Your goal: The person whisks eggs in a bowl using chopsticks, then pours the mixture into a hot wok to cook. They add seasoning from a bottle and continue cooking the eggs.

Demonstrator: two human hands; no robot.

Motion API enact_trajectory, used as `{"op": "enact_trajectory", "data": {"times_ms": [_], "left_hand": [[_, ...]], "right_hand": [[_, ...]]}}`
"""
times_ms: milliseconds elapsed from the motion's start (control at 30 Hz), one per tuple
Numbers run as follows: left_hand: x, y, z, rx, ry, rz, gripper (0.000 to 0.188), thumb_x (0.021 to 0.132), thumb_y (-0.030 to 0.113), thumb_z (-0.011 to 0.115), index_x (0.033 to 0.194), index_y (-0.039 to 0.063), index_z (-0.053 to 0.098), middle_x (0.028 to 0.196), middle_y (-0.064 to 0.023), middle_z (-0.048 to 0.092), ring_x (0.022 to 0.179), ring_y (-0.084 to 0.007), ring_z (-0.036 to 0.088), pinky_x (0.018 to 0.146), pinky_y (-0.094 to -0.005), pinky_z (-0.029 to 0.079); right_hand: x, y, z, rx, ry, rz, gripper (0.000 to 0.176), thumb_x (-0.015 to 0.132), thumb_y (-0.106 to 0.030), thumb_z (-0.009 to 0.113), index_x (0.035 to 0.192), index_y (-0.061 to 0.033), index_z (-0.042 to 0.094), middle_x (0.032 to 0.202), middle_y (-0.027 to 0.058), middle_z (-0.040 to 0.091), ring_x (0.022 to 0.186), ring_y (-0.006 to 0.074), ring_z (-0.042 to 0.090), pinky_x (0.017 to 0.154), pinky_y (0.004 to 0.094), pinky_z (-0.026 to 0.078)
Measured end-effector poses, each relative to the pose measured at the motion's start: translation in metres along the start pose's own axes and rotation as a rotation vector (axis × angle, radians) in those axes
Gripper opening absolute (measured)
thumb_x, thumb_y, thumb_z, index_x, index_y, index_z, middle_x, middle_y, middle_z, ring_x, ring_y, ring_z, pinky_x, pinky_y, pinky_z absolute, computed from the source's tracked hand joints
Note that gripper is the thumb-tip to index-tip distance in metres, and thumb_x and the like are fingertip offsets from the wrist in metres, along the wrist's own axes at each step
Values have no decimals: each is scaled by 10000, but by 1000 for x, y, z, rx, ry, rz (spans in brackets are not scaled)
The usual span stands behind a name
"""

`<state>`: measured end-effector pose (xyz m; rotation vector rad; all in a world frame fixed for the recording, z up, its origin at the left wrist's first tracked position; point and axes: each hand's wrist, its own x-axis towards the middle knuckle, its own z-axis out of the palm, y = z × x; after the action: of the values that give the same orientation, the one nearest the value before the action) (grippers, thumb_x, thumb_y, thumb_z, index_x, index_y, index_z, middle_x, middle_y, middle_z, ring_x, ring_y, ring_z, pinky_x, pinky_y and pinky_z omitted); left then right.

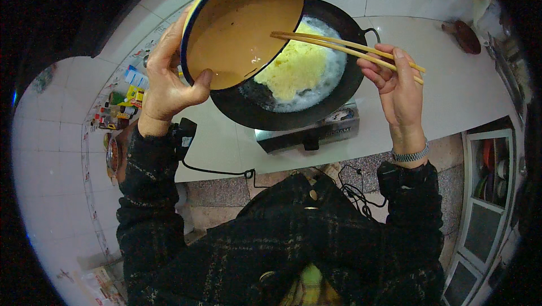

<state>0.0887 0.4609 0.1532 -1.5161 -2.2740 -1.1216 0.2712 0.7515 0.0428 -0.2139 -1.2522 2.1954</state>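
My left hand (173,77) grips a round enamel basin (237,43) with a dark blue rim, its thumb over the edge. The basin is tipped towards a black wok (237,113), and its tan inside has a wet shine. Between the fingers of my right hand (398,81) is a pair of wooden chopsticks (338,47); their tips reach over the basin's mouth. Yellow egg-like food (292,69) lies in the wok, ringed by pale foam. Underneath the wok is a portable stove (309,132). The basin hides part of the wok's left side.
Bottles (112,117) and packets (134,95) stand along the tiled wall at left. A black cable (216,172) crosses the counter's (427,94) front edge. A brown ladle-like object (465,39) lies far right. A glass-fronted cabinet (487,179) stands at lower right.
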Motion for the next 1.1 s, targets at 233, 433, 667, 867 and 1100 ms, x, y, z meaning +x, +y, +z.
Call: {"op": "enact_trajectory", "data": {"times_ms": [233,433,667,867,1100], "left_hand": [[-3,-7,0,-76,72,-127,761,682,216,691,1359,-31,445,1328,-167,504,1244,-245,488,1055,-366,372],[-7,-20,8,-256,85,-286,734,722,208,683,1369,-28,429,1278,-131,535,1183,-212,520,1037,-360,391],[-9,-36,15,-300,90,-306,625,753,171,672,1308,-40,477,1212,-110,562,1137,-209,543,1020,-360,402],[-9,-27,17,-284,42,-305,646,744,232,698,1292,-37,486,1178,-105,575,1122,-204,547,1006,-353,412],[-6,-21,23,-266,86,-284,669,746,238,696,1315,-32,471,1225,-112,555,1137,-207,541,1025,-347,400]], "right_hand": [[-2,3,-6,30,-23,18,348,1008,-240,415,1084,65,565,1002,222,641,851,290,698,714,300,600],[-5,-1,-6,1,-60,54,344,1016,-233,398,1092,52,574,979,199,660,852,257,699,722,289,596],[-16,-26,11,-435,-110,-157,312,1009,-204,435,1016,51,616,932,147,668,795,198,692,679,248,560],[-15,-30,28,-388,-152,-218,298,1008,-187,437,1015,50,618,925,133,663,796,188,687,690,250,553],[-23,-22,33,-364,-237,-167,287,1002,-170,442,1018,59,614,930,134,661,802,189,686,697,255,550]]}}
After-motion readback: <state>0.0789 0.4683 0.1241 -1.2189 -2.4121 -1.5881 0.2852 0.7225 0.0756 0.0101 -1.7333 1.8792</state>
